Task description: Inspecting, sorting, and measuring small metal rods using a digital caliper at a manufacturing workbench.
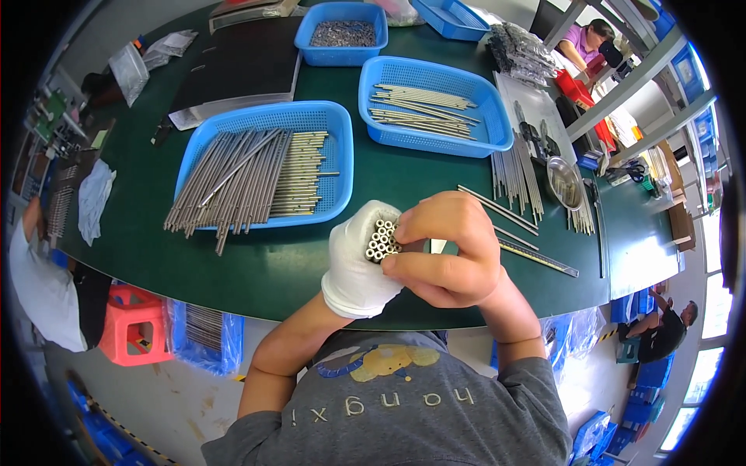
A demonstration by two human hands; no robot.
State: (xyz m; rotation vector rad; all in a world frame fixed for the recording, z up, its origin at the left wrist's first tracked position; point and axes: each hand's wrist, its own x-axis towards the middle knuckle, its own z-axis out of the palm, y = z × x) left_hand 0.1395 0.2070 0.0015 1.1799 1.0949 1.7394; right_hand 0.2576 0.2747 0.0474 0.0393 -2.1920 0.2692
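My left hand, in a white glove, is closed round a bundle of thin metal tubes, their hollow ends facing up at me. My bare right hand is closed at the right side of the bundle, thumb and fingertips pressed to the tube ends. Its palm side is partly hidden. Left of my hands, a blue basket holds many long metal rods or tubes, some jutting over its near edge. A second blue basket beyond my hands holds fewer tubes.
On the green table, loose rods and a ruler lie right of my hands. Further right are more rods, pliers and a metal bowl. A black binder lies behind the left basket. Other people sit nearby.
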